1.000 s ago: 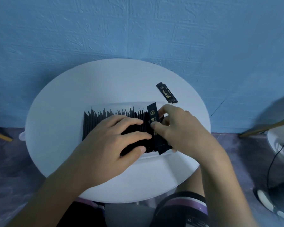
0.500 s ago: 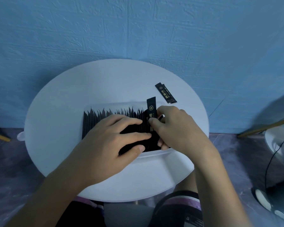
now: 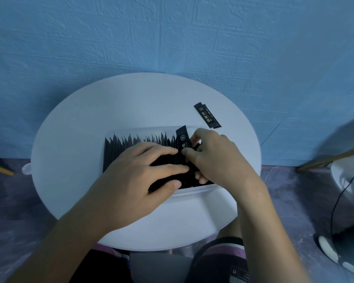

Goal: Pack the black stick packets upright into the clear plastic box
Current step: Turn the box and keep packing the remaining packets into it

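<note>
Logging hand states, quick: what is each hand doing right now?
Left hand: open, fingers flat on the packed row of black stick packets.
Right hand: pinches one black stick packet, held upright.

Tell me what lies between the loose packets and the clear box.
Only bare white table separates the loose packets from the clear box, per the head view.
</note>
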